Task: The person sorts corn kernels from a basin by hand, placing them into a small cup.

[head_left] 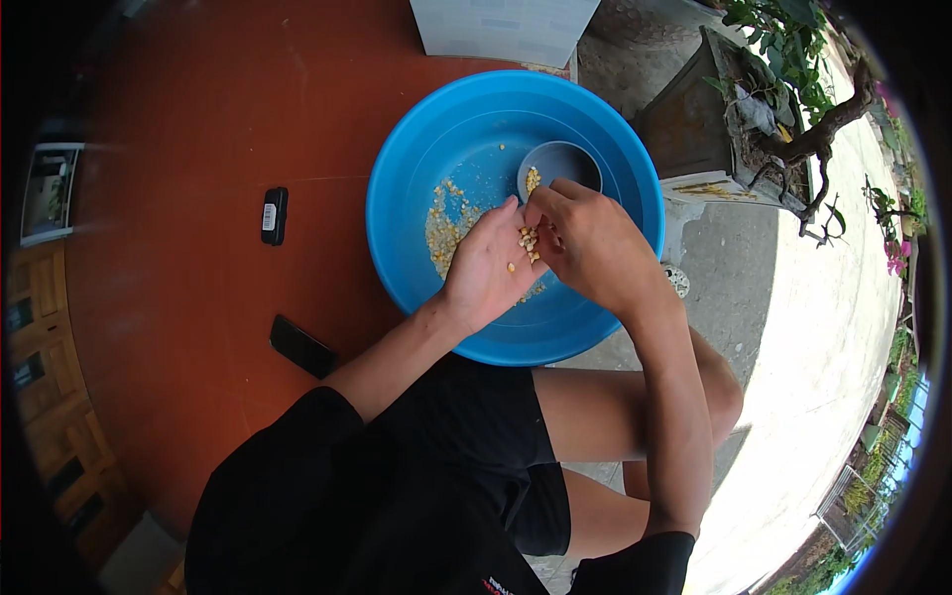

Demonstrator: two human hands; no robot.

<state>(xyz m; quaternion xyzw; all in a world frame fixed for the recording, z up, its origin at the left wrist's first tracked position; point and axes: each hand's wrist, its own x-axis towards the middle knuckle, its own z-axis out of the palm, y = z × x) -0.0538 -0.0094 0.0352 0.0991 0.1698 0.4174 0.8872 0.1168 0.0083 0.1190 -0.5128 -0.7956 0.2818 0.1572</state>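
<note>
My left hand (488, 260) is palm up and slightly cupped over the tub, with a small heap of yellow and pale corn kernels (528, 240) on it. One loose kernel (512, 267) lies apart on the palm. Over that heap, my right hand (585, 233) has its fingers bent and pinched together at the kernels; whatever is between the fingertips is hidden. Beneath both hands is a round blue tub (397, 129). More corn kernels and crumbs (442, 233) are scattered on its bottom. A small grey bowl (575, 164) stands inside the tub, with some kernels at its left side.
On the reddish-brown floor (198, 347) to the left lie a black phone (302, 346) and a small black case (275, 216) with a white label. A white box (501, 30) stands beyond the tub. To the right is a planter (694, 119) with a twisted woody plant.
</note>
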